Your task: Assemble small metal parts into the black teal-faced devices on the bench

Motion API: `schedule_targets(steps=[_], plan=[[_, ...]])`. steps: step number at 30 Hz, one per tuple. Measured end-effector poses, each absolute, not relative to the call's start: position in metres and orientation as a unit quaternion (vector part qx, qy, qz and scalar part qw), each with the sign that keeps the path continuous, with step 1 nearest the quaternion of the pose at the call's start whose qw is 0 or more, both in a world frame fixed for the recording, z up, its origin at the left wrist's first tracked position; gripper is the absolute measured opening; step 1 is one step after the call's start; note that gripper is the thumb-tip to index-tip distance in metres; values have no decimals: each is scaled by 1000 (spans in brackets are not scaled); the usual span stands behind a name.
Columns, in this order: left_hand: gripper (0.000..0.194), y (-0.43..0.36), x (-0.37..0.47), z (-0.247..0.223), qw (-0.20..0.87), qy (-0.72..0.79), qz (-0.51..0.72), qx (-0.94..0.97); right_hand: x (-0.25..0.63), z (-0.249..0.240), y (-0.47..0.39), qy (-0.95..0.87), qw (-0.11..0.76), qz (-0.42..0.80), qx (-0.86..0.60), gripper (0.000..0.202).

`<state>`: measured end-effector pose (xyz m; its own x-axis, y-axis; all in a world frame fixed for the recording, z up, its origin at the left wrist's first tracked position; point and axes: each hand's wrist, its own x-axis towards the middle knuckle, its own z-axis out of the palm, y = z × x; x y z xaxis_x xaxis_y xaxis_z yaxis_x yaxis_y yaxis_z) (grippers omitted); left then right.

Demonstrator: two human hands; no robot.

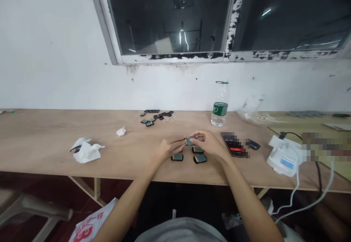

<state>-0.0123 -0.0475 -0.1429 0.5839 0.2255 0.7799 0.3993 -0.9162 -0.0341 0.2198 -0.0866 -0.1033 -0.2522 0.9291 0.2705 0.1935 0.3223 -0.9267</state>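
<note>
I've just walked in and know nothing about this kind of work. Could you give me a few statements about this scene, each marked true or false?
1. The left hand and right hand are both at one small green-faced piece. True.
2. Only one similar piece lies on the table close to the hands. False: three similar pieces lie there.
3. The clear bottle is lying on its side. False: the bottle stands upright.
4. The phone lies nearer to the right hand than to the left. True.
5. The crumpled white tissues are to the right of the phone. False: the tissues lie to the left of both hands.
</note>
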Motion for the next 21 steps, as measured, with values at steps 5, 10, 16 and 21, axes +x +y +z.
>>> schedule_targets(steps=[5, 10, 16, 21], plan=[[23, -46, -8, -142, 93, -191, -427, -879, 222, -105, -85, -667, 451, 418, -421, 31], [26, -52, -7, -137, 71, -219, -409, -883, 218, -108, -84, -675, 444, 410, -424, 29], [28, -50, -24, -126, -6, -292, -378, -878, 226, -118, -77, -681, 451, 262, -514, 21], [27, -32, -56, -126, -35, -401, -309, -862, 246, -130, -68, -706, 389, 117, -580, 6]])
